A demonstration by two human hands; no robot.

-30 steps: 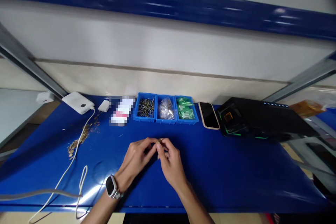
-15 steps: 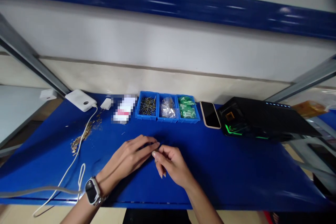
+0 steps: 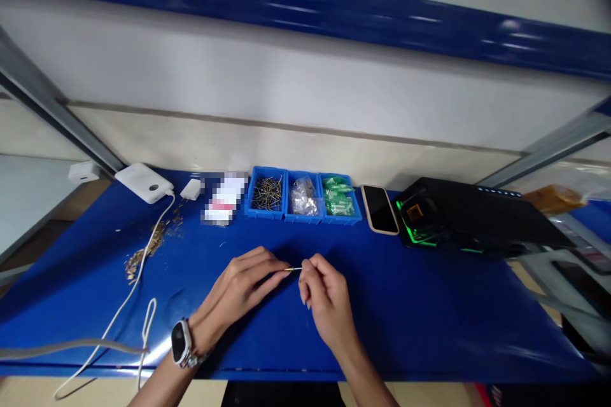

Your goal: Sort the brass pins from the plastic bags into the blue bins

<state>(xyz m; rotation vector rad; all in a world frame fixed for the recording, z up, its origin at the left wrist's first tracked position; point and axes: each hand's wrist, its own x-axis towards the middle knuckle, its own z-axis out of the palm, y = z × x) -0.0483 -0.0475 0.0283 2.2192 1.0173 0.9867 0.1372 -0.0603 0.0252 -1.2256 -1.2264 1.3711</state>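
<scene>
Over the middle of the blue table, a thin metal pin point(image 3: 294, 268) spans the gap between my two hands. Its left part looks brass-coloured and its right part silvery. My left hand point(image 3: 245, 280) pinches the brass-coloured end between thumb and fingertips. At the silvery end, my right hand point(image 3: 327, 296) is closed with thumb and forefinger on it. Both ends of the pin are hidden by the fingers. Behind the hands stand a blue bin of thin metal pins point(image 3: 267, 193), a bin with a clear bag point(image 3: 304, 196) and a bin with green bags point(image 3: 338, 196).
A phone point(image 3: 380, 210) and a black device with green lights point(image 3: 458, 210) lie to the right. To the left are a white power bank point(image 3: 144, 182), its white cable point(image 3: 139, 276), a small white adapter point(image 3: 191, 189) and scattered brass-coloured bits point(image 3: 143, 257). A blue shelf beam point(image 3: 305, 6) runs overhead.
My right hand has moved a little to the right, away from my left fingertips. The thin pin now shows between the two hands.
</scene>
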